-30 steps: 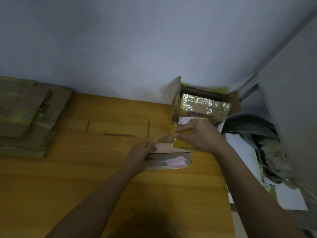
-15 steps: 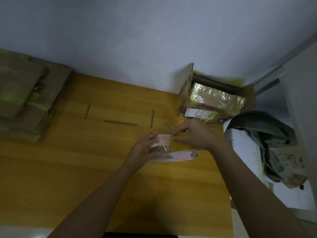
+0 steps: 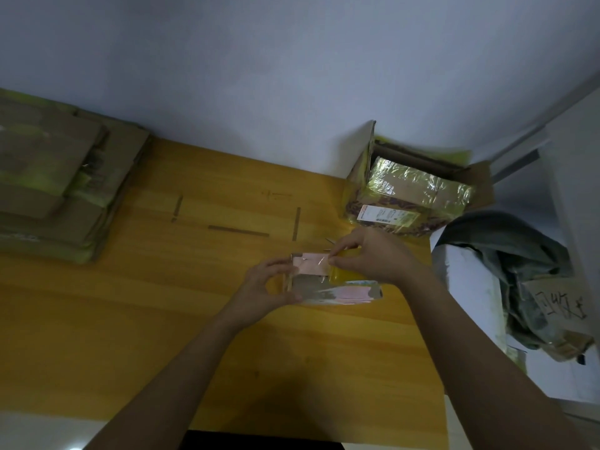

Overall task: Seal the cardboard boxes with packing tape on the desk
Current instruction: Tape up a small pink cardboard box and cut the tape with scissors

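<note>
Small box (image 3: 324, 280) near the counter (image 3: 130, 319) right edge, mid-seal. Your left hand (image 3: 266, 287) grips its left end; your right hand (image 3: 373, 254) pinches yellowish tape (image 3: 344, 274) across its top. Wrapped parcel (image 3: 409, 196) at far right corner looks done; flat stack (image 3: 55, 183) far left apparently untaped.

Count: hands 2, left (image 3: 266, 284) and right (image 3: 373, 254). Small box (image 3: 324, 284) on worktop (image 3: 162, 319): 1. Flattened-carton stack (image 3: 55, 190): 1. Open carton (image 3: 422, 177): 1, holding 1 wrapped parcel (image 3: 412, 196). Dark strips (image 3: 238, 231) on worktop: 3.
</note>
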A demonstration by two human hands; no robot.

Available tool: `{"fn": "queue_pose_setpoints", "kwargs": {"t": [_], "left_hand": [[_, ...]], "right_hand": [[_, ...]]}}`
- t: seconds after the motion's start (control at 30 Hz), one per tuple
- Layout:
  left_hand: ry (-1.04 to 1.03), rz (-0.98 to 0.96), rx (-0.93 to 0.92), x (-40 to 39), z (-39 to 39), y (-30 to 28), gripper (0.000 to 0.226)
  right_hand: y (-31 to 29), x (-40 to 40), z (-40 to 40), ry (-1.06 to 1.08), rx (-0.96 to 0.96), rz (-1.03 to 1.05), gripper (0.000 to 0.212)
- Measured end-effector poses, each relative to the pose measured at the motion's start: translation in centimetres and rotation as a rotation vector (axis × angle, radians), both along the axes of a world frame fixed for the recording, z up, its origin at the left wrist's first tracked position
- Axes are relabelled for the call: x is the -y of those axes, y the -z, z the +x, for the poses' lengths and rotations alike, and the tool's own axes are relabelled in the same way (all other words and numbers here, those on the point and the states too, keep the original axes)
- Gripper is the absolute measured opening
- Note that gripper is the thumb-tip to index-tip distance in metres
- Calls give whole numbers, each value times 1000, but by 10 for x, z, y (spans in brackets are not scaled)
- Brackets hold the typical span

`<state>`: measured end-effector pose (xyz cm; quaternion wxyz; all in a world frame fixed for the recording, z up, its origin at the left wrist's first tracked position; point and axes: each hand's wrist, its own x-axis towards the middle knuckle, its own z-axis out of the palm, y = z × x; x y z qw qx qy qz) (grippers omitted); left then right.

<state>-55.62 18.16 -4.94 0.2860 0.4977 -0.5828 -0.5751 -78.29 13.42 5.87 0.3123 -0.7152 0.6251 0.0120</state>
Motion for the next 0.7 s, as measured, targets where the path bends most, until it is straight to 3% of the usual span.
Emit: {"fn": "queue_pose_setpoints", "kwargs": {"t": [0.07, 0.2, 0.47, 0.6, 0.7], "left_hand": [[-19, 278, -114, 3, -6, -16, 20], [-50, 283, -213, 17, -16, -25, 37], [65, 696, -374, 39, -22, -32, 34], [68, 650, -306, 40, -12, -35, 14], [25, 421, -107, 37, -3, -34, 8]], "right_hand": [[-1, 0, 1, -3, -3, 5, 11], [-3, 0, 2, -17, -15, 1, 10], [-5, 1, 1, -46, -18, 3, 11], [-6, 1, 2, -54, -31, 15, 13], [-6, 2, 6, -60, -56, 31, 14]]}}
